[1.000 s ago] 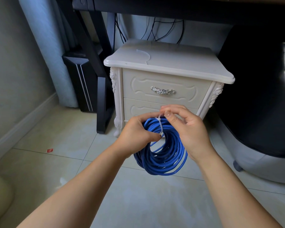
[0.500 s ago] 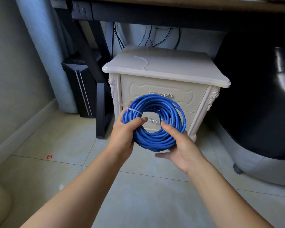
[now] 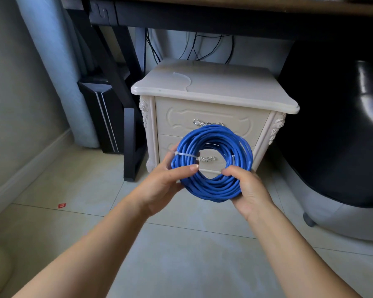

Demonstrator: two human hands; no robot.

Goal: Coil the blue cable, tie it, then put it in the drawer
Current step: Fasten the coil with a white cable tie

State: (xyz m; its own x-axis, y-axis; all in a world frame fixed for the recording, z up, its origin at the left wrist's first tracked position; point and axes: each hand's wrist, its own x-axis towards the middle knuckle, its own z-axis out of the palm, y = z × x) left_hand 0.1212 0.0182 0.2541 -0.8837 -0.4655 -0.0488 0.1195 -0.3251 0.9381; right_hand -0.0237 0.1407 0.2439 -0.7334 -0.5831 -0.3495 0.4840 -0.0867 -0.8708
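Observation:
The blue cable [image 3: 213, 186] is wound into a round coil, held upright in front of the white cabinet [image 3: 213, 91]. A white tie [image 3: 185, 155] wraps the coil's left side. My left hand [image 3: 164, 183] grips the coil's lower left, thumb across the strands. My right hand [image 3: 246, 190] grips the lower right, fingers curled over the strands. Both drawers are closed: the upper drawer [image 3: 177, 119] has a silver handle [image 3: 199, 122], and the lower handle [image 3: 207, 158] shows through the coil's hole.
A dark desk [image 3: 202, 16] spans above the cabinet, its black leg [image 3: 131, 145] to the left. A black chair [image 3: 336, 130] on a grey base stands on the right. A black computer case [image 3: 103, 117] and tiled floor [image 3: 181, 254] lie around.
The coil was turned from hanging down to upright and facing me, with the tie now at its left. My right hand went from pinching the tie to gripping the coil's lower right.

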